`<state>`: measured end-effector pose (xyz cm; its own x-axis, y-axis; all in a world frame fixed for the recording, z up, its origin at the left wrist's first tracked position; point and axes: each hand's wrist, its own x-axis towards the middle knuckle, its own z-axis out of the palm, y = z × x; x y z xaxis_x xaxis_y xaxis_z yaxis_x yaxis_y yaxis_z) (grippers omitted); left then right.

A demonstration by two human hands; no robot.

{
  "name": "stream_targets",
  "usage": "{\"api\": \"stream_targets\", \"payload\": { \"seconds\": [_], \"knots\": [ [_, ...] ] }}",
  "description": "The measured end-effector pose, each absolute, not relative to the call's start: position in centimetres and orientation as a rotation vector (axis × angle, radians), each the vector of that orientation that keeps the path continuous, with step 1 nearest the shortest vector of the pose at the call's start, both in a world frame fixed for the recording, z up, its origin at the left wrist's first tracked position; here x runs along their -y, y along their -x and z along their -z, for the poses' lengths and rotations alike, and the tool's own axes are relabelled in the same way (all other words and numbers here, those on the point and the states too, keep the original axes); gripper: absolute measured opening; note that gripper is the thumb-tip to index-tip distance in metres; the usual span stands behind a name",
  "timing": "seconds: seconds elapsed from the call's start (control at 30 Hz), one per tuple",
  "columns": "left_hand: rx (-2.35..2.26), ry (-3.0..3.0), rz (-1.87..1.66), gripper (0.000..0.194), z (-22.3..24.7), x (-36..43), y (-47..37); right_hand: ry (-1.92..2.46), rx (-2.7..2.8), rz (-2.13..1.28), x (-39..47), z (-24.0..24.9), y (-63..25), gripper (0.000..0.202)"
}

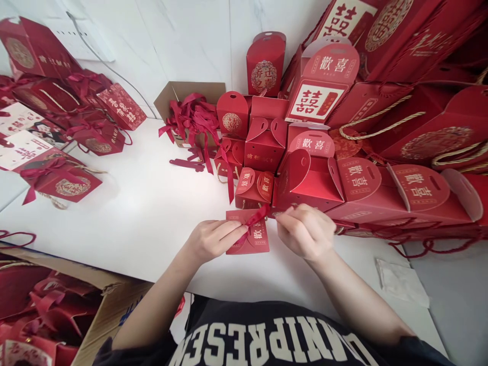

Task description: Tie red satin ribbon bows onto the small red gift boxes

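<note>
On the white table in front of me lies a small red gift box (260, 244) with a printed pale-gold pattern. A dark red ribbon (256, 217) crosses its top. My left hand (216, 239) is closed at the box's left side, its thumb and fingers pinching the ribbon over the top. To the right of the box, my right hand (306, 231) is closed too, with fingertips pinched close to the ribbon's other end. The exact grip there is partly hidden by the fingers.
Red gift boxes (308, 178) stand crowded behind and to the right. An open cardboard box (173, 91) holds loose ribbons (194, 114). Ribbon-tied boxes (72, 178) stand at the left. A carton (102, 310) of red boxes sits lower left, and a white tissue (402, 282) lies right.
</note>
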<state>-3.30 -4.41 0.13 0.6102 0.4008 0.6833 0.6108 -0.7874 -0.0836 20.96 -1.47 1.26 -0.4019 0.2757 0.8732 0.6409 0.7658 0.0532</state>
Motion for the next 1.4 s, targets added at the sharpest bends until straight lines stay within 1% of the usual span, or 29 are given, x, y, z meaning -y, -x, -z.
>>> {"api": "stream_targets", "payload": {
  "seconds": [0.07,0.13,0.2,0.27,0.33,0.43,0.53,0.6,0.67,0.73,0.83,0.93,1.0,1.1,1.2,1.27,1.3,1.33,1.4],
  "knots": [
    [0.818,2.531,0.961,0.019,-0.1,4.4,3.3,0.622,1.990,0.404,1.9,-2.6,-21.7,0.029],
    [0.819,2.533,0.957,0.019,-0.1,4.4,3.3,0.620,2.119,0.218,2.2,-3.5,-21.7,0.032],
    [0.810,2.522,0.963,0.018,-0.2,4.4,3.3,0.682,2.321,0.005,2.0,-3.7,-21.1,0.036],
    [0.801,2.516,0.967,0.018,-0.2,4.4,3.4,0.702,2.481,-0.124,1.6,-3.1,-20.2,0.036],
    [0.801,2.522,0.970,0.017,-0.2,4.4,3.5,0.674,2.528,-0.098,1.1,-2.3,-19.5,0.029],
    [0.822,2.542,0.964,0.019,0.0,4.6,3.6,0.683,2.459,0.119,0.9,-1.7,-19.7,0.024],
    [0.833,2.540,0.971,0.020,0.1,4.6,3.7,0.747,2.281,0.323,1.3,-2.7,-21.4,0.026],
    [0.838,2.535,0.971,0.019,0.0,4.6,3.7,0.830,2.186,0.327,2.0,-3.8,-22.9,0.030],
    [0.839,2.530,0.968,0.017,0.0,4.6,3.6,0.921,2.263,0.127,2.6,-4.9,-24.2,0.031],
    [0.828,2.528,0.960,0.017,-0.1,4.5,3.5,0.991,2.441,-0.278,3.0,-5.4,-24.9,0.031],
    [0.785,2.517,0.952,0.016,-0.3,4.3,3.3,1.067,2.527,-0.935,2.8,-4.7,-24.9,0.043],
    [0.751,2.517,0.933,0.017,-0.6,4.2,3.3,1.123,2.412,-1.353,1.5,-3.1,-24.4,0.044],
    [0.748,2.522,0.912,0.017,-0.7,4.2,3.4,1.000,2.305,-1.651,0.4,-2.1,-24.4,0.048],
    [0.766,2.522,0.897,0.016,-0.7,4.2,3.5,0.661,2.026,-2.042,-0.8,-1.1,-24.8,0.060],
    [0.757,2.526,0.915,0.016,-0.6,4.3,3.5,0.451,1.772,-2.276,-1.1,-0.7,-24.9,0.081],
    [0.737,2.528,0.930,0.016,-0.6,4.3,3.4,0.502,1.682,-2.349,-1.1,-0.7,-24.4,0.091],
    [0.728,2.529,0.936,0.016,-0.7,4.3,3.4,0.594,1.649,-2.349,-1.0,-0.7,-24.1,0.092],
    [0.721,2.529,0.944,0.016,-0.7,4.3,3.4,0.706,1.626,-2.328,-0.9,-0.7,-23.6,0.089],
    [0.707,2.530,0.954,0.017,-0.7,4.3,3.3,0.900,1.613,-2.232,-0.8,-0.7,-22.5,0.073]
  ]
}}
